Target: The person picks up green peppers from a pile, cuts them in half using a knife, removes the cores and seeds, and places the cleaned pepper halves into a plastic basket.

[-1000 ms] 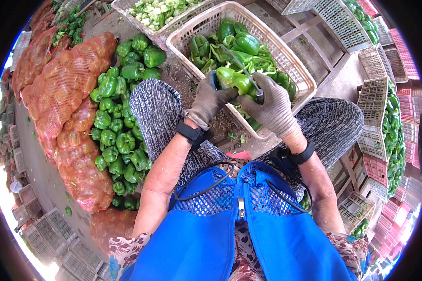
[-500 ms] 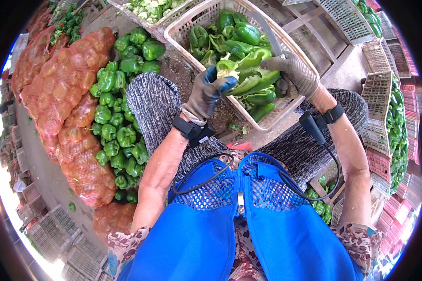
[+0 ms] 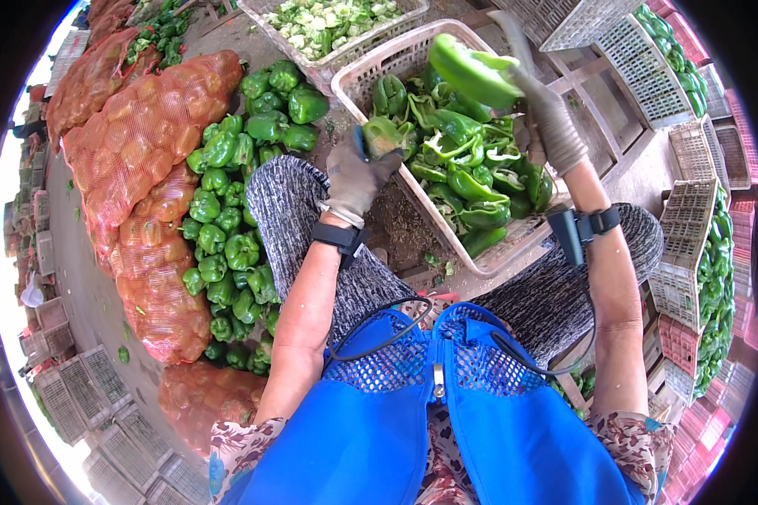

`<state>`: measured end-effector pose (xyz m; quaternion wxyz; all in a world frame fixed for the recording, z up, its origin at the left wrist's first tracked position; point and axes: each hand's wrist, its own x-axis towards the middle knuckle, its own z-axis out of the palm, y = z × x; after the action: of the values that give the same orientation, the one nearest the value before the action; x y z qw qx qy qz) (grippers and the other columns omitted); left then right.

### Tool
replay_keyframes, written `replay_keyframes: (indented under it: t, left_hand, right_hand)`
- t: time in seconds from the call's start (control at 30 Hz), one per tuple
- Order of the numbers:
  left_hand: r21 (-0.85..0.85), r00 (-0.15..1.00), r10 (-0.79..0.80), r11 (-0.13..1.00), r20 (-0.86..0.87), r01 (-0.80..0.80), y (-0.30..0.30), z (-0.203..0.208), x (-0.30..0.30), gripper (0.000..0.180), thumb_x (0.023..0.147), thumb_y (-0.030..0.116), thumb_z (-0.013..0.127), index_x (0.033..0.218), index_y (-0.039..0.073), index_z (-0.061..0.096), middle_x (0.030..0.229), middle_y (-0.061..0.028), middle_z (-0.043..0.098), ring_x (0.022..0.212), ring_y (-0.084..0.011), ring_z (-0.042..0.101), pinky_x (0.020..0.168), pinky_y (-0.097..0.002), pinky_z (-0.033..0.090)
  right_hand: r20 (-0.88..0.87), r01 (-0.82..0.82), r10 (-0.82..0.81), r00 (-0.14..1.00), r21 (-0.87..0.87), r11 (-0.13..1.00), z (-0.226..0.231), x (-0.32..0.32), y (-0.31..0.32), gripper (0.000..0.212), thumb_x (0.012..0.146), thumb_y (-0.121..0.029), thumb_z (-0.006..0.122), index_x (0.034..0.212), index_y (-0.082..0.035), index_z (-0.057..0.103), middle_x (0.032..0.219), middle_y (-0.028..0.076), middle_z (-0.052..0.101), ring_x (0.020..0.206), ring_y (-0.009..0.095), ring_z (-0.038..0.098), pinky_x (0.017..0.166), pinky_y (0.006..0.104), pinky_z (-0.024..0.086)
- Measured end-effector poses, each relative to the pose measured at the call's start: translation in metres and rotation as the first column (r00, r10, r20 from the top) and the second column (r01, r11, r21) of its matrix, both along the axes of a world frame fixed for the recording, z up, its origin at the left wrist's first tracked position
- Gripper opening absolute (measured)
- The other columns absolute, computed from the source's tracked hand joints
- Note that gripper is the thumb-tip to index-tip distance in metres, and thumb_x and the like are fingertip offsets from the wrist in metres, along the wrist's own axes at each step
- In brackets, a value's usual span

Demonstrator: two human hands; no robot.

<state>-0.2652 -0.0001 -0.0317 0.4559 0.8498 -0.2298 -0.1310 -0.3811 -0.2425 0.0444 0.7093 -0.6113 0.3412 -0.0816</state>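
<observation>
My right hand (image 3: pixel 549 122), in a grey glove, is closed over the right side of a plastic crate (image 3: pixel 345 84). It grips a knife (image 3: pixel 514 38) whose blade points up and away, and a large green pepper piece (image 3: pixel 473 71), slightly blurred, lies against its fingers. At the crate's left rim, my gloved left hand (image 3: pixel 355 175) is closed, with a duller green pepper piece (image 3: pixel 385 137) between finger and thumb; part of it is hidden. Inside the crate lie several cut green peppers (image 3: pixel 476 181), some showing their pale insides.
A second crate (image 3: pixel 312 63) of pale chopped pieces stands beyond. Loose whole green peppers (image 3: pixel 219 227) are heaped left of my knee, beside orange net sacks (image 3: pixel 147 126). Stacked crates of peppers (image 3: pixel 678 244) stand at the right, near a wooden frame (image 3: pixel 594 80).
My hands have moved apart. The right has lifted a pepper piece with the knife up and away; the left has drawn back to the crate's rim. The whole view has shifted slightly.
</observation>
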Motion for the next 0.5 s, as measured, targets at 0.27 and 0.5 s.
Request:
replay_keyframes:
  t: [0.27, 0.5]
  left_hand:
    - [0.119, 0.803, -0.503, 0.862, 0.319, 0.493, -0.016, -0.020, -0.032, 0.058, 0.068, 0.021, 0.079, 0.114, 0.000, 0.051, 0.104, -0.0222, 0.055, 0.090, -0.0400, 0.061, 0.078, -0.0452, 0.051]
    - [-0.082, 0.900, -0.424, 0.898, 0.098, 0.432, -0.024, -0.023, -0.045, 0.050, 0.070, 0.019, 0.078, 0.109, 0.002, 0.051, 0.094, -0.0204, 0.062, 0.088, -0.0403, 0.062, 0.076, -0.0452, 0.050]
  right_hand:
    - [-0.129, -0.498, 0.511, 0.850, -0.515, 0.698, -0.057, -0.005, 0.058, 0.040, 0.081, -0.025, 0.068, 0.113, -0.003, 0.060, 0.079, 0.014, 0.065, 0.066, 0.021, 0.061, 0.062, 0.0331, 0.050]
    - [-0.221, -0.467, 0.435, 0.873, -0.636, 0.614, -0.054, -0.010, 0.061, 0.027, 0.081, -0.028, 0.065, 0.090, -0.004, 0.058, 0.077, 0.020, 0.061, 0.072, 0.039, 0.062, 0.065, 0.0444, 0.049]
